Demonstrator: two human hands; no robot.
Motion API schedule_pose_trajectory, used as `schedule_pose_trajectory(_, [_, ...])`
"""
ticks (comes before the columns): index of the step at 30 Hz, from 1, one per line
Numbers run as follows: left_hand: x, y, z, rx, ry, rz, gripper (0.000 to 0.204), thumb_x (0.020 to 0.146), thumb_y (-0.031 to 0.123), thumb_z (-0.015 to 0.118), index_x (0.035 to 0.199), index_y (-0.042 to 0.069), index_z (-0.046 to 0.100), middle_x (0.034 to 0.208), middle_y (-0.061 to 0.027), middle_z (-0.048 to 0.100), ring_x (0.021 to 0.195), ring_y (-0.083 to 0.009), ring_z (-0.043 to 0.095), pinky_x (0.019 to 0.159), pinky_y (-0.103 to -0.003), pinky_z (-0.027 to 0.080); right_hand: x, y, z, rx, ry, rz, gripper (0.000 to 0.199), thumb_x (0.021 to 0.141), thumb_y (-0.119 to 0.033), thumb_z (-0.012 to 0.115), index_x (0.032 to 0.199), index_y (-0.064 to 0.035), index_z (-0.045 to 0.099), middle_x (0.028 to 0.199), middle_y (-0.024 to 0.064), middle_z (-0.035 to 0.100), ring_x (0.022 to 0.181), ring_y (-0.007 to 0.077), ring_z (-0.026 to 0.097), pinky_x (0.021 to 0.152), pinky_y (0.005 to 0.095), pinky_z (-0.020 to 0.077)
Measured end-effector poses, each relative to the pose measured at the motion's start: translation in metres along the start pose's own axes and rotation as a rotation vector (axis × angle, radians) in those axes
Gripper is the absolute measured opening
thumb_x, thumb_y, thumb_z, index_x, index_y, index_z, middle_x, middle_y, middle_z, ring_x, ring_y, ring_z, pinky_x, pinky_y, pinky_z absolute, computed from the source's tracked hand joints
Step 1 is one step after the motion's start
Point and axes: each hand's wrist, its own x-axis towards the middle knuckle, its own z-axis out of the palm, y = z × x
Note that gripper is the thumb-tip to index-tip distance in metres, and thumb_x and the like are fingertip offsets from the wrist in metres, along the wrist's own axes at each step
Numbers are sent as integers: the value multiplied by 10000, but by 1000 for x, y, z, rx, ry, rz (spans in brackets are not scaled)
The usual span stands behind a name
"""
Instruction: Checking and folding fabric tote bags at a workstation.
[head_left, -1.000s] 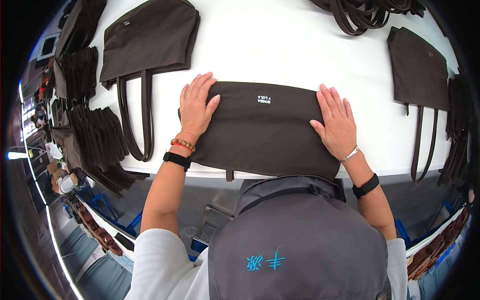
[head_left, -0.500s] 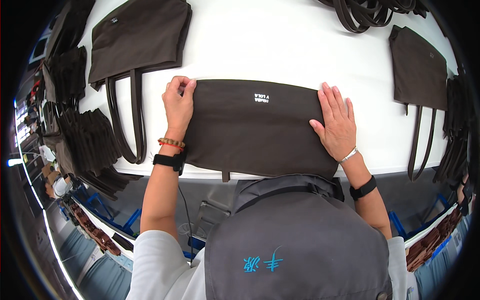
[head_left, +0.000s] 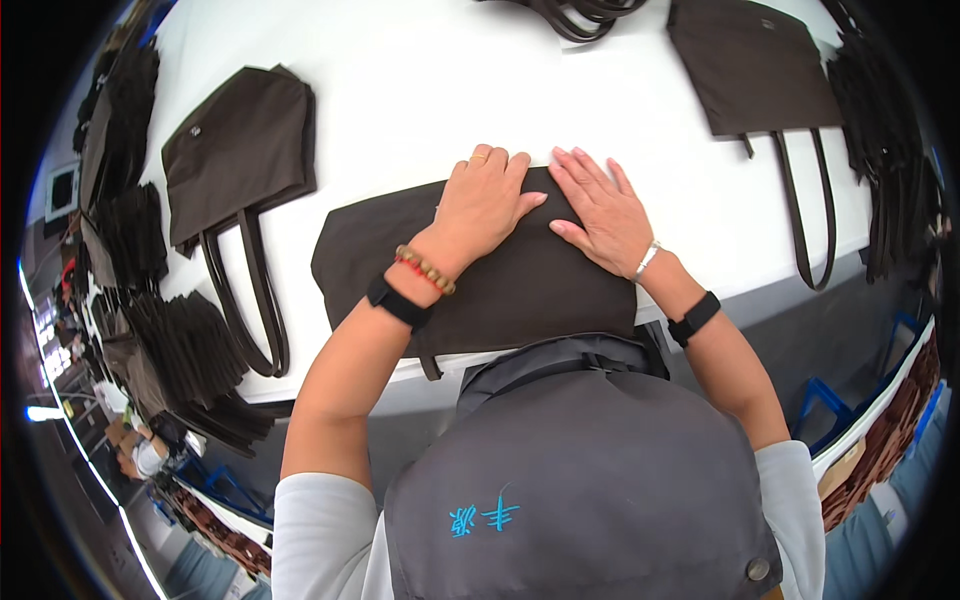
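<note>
A dark brown fabric bag [head_left: 540, 290] lies flat on the white table in front of me, with a short tab sticking out at its near edge. My left hand [head_left: 482, 208] rests on the bag's far edge; its fingers bend over that edge while the thumb stretches out to the right. Close beside it, my right hand [head_left: 605, 215] lies flat near the far right corner, fingers stretched and thumb apart. Neither hand grips the fabric visibly. The left hand covers the bag's small white print almost wholly.
On the white table [head_left: 420, 90], a brown bag with straps [head_left: 245, 150] lies at left and another strapped bag [head_left: 760, 75] at far right. Stacks of brown pieces [head_left: 190, 345] line the left edge, more [head_left: 880, 160] the right. Looped straps [head_left: 580, 18] lie at the back.
My left hand has moved right from the bag's far left corner to the middle of its far edge. My right hand still lies at the right side. The view has shifted and turned.
</note>
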Motion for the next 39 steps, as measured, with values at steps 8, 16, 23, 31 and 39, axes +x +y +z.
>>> schedule_pose_trajectory(8, [47,-1,-24,-279,-556,-108,436,856,434,666,845,-2,650,894,-202,651,826,-318,626,713,-438,489,-52,46,4,60,194,280,653,970,-419,462,1467,-23,308,1554,122,279,1446,284,230,1163,461,183])
schedule_pose_trajectory(16, [35,5,-67,-573,-658,-287,300,846,274,714,847,-21,662,706,-21,602,670,-96,533,631,-288,433,-111,-18,-15,909,287,567,828,802,-332,752,1440,7,347,1471,218,379,1386,328,344,1133,396,290])
schedule_pose_trajectory(23, [2,9,-201,-656,-101,-257,154,835,80,708,916,-50,700,747,4,654,715,-56,571,661,-218,458,-66,-41,-75,1357,114,452,445,928,-299,647,1235,19,588,1049,96,695,967,127,612,859,279,484])
schedule_pose_trajectory(31, [18,36,-330,-187,847,178,130,787,83,786,853,8,703,644,15,600,632,-33,521,594,-208,443,-32,-18,-298,513,836,-9,290,831,-202,771,1010,11,689,811,22,669,710,126,603,656,246,471])
schedule_pose_trajectory(39, [16,13,-257,-488,390,469,196,775,45,702,968,12,712,978,-82,735,923,-192,705,815,-269,548,-81,-102,-358,-188,172,-196,320,843,-123,725,1122,11,641,910,137,698,792,253,688,687,296,532])
